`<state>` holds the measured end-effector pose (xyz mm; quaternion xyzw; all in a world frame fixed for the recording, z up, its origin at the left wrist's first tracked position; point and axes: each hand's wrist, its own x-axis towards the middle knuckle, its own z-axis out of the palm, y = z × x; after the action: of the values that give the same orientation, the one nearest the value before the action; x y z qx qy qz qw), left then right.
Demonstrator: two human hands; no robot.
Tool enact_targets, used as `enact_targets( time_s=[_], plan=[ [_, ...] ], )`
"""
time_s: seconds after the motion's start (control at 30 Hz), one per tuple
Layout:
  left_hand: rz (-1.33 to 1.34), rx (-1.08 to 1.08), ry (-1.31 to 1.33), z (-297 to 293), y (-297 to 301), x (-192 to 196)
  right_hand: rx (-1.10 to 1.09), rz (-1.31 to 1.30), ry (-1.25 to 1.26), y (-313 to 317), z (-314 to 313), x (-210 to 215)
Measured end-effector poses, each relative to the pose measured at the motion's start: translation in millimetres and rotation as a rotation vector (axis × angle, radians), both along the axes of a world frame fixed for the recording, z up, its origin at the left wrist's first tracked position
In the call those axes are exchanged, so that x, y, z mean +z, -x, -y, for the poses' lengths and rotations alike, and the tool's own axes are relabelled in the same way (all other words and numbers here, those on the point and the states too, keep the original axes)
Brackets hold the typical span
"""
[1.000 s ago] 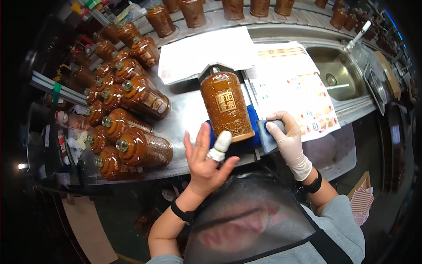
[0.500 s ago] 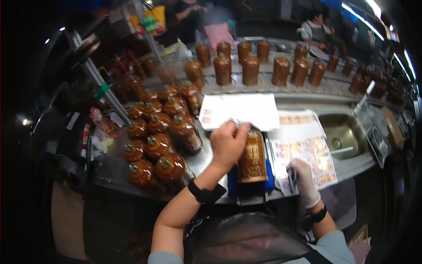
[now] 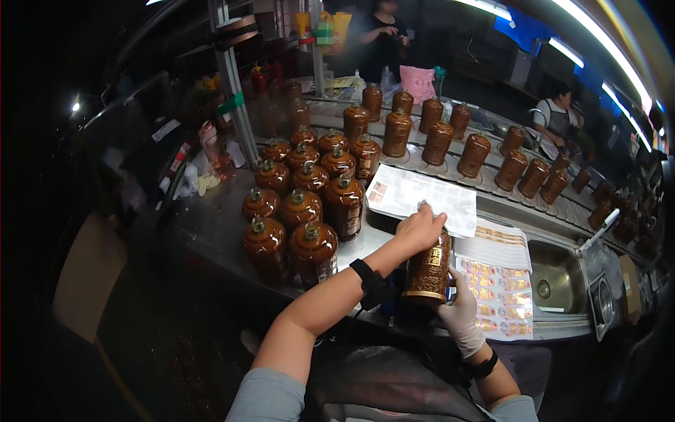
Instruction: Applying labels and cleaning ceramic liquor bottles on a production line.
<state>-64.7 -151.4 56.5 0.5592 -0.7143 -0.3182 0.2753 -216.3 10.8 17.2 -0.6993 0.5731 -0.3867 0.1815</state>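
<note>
A brown glazed bottle (image 3: 429,271) with a gold label stands tilted on the steel worktop (image 3: 218,221) in front of me. My bare left hand (image 3: 420,228) is closed over its top. My gloved right hand (image 3: 463,313) supports its lower right side and base. Just left of it stands a cluster of several matching brown bottles (image 3: 302,204) with small caps.
A sheet of small stickers (image 3: 496,295) and white paper sheets (image 3: 422,197) lie to the right. Behind them a curved conveyor (image 3: 492,193) carries more brown bottles. A small sink (image 3: 559,285) is at right. Two people (image 3: 555,116) work beyond the conveyor.
My left hand went from lying open beside the flat-lying bottle to gripping its top. The bottle has been raised from lying to nearly upright, and my head has lifted to show more of the line.
</note>
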Motion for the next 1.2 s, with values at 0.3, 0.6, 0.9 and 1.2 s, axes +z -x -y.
enact_targets(
  time_s=[0.3, 0.6, 0.9, 1.2],
  plan=[
    [-0.421, -0.131, -0.097, -54, -53, 14, 0.148, -0.052, 0.078, 34, -42, 28],
    [-0.404, 0.121, 0.291, -202, -189, 87, 0.654, -0.188, 0.392, -38, -8, 54],
    [0.622, 1.067, 0.823, -383, -257, 23, 0.735, -0.234, -0.076, -109, 98, 42],
    [0.738, 1.797, 0.149, -558, -325, -182, 0.594, -0.144, 0.120, -104, 268, 48]
  ],
)
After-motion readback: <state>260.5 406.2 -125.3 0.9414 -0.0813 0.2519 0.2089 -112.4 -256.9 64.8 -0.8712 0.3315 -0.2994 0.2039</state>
